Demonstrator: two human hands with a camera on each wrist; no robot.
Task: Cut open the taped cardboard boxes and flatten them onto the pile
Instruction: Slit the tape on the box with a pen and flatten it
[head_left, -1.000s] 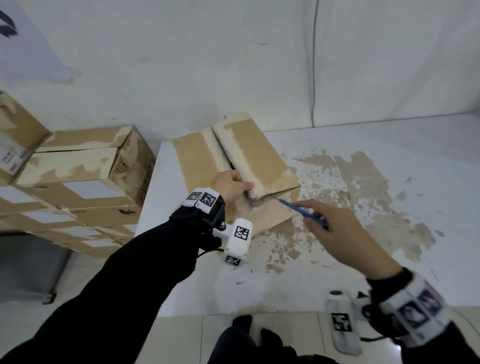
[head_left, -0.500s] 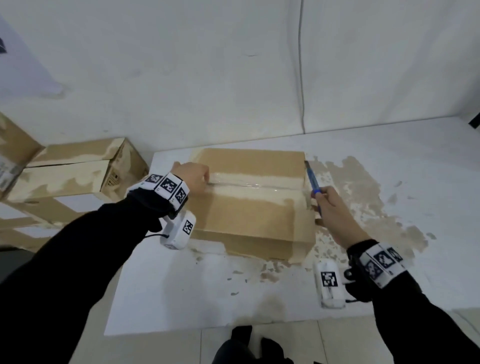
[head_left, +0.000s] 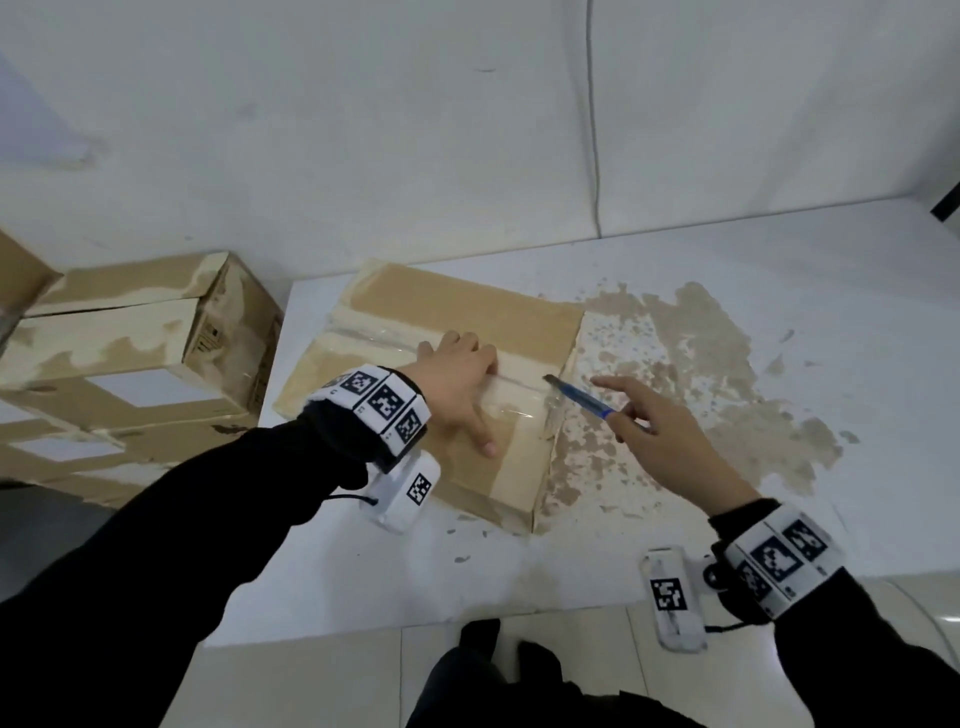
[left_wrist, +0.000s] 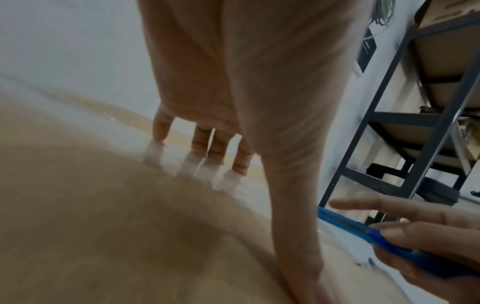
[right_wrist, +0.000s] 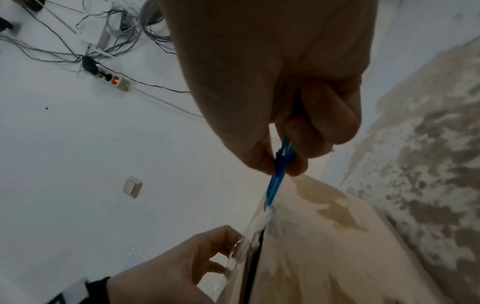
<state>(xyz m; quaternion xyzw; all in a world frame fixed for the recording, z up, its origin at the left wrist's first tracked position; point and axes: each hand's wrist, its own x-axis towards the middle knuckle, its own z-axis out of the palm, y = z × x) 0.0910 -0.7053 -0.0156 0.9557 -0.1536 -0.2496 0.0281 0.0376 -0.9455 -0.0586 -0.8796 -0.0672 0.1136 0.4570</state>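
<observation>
A brown cardboard box (head_left: 457, 317) lies on the white table (head_left: 519, 571), its top seam covered with clear tape (head_left: 514, 410). My left hand (head_left: 457, 379) presses flat on the box top with fingers spread over the seam; the same fingers (left_wrist: 207, 148) show in the left wrist view. My right hand (head_left: 670, 441) holds a blue utility knife (head_left: 582, 397), index finger stretched out. The blade tip meets the tape at the box's right end. In the right wrist view the knife (right_wrist: 278, 181) sits in the seam of the box (right_wrist: 324, 246), where a dark slit shows.
Stacked cardboard boxes (head_left: 135, 353) stand left of the table. Torn brown patches (head_left: 701, 374) mark the table right of the box. A dark metal shelf (left_wrist: 415, 123) stands in the left wrist view. A power strip and cables (right_wrist: 114, 80) hang on the wall.
The box has turned so its taped seam runs left to right. My left hand moved from the box's left end to the middle of the top. The knife came down to the seam's right end.
</observation>
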